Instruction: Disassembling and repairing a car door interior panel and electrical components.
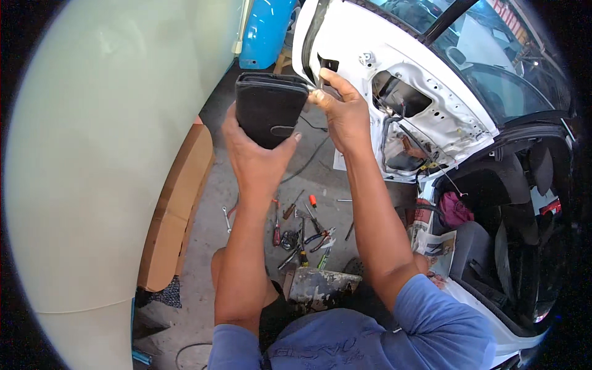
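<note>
My left hand point(256, 151) is closed around a black phone-style flip case point(268, 111) with a small strap tab. It is raised in front of me at the upper middle, its dark plain side toward me. My right hand point(346, 117) is up beside the case's right edge. Its thumb and index finger come together around something small and thin that I cannot make out. Behind those fingers stands the edge of a white car door point(394, 61), stripped of its inner panel, with wires point(404, 132) hanging in its openings.
Pliers point(320, 235), a screwdriver point(276, 231), a wrench point(226, 219) and several other tools lie on the concrete floor. A pale panel point(111, 172) fills the left, with cardboard point(176, 209) along it. The open car interior point(493, 228) is at right; a blue panel point(265, 34) stands far off.
</note>
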The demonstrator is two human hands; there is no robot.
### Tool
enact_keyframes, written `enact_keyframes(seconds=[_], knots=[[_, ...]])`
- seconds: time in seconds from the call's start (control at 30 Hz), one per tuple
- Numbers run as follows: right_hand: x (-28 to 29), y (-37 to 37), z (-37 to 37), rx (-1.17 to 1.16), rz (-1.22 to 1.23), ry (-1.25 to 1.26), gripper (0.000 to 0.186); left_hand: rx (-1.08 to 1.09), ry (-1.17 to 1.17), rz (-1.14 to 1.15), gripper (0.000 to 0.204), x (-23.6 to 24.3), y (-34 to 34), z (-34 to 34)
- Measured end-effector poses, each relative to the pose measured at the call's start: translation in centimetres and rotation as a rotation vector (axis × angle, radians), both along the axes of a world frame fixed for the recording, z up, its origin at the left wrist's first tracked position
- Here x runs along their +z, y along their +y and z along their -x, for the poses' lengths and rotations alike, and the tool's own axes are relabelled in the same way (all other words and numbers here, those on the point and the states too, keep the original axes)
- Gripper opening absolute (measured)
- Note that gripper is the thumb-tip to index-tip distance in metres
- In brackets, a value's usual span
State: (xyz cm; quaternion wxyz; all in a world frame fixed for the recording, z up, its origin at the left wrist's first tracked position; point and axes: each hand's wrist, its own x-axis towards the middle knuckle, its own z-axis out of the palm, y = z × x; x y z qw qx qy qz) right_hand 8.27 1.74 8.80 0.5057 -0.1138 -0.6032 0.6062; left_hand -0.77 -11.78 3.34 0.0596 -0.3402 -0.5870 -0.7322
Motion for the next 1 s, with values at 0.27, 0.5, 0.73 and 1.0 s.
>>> enact_keyframes(seconds=[0.27,0.5,0.73,1.0], knots=[[-1.5,-0.5,0.3,-0.763,-0.912,-0.323,0.032,0.002,-0.047,0.021,0.108,-0.4,0.1,0.4],[-1.3,-1.0,-0.2,-0.817,-0.97,-0.39,0.031,0.009,-0.006,0.035,0.108,-0.5,0.2,0.4],[-0.5,-2.2,-0.2,-0.764,-0.619,-0.56,0.024,0.011,-0.017,0.036,0.108,-0.6,0.3,0.3],[0.1,-1.5,-0.4,-0.699,-0.678,-0.347,0.024,0.022,-0.008,0.011,0.101,-0.7,0.5,-0.2]])
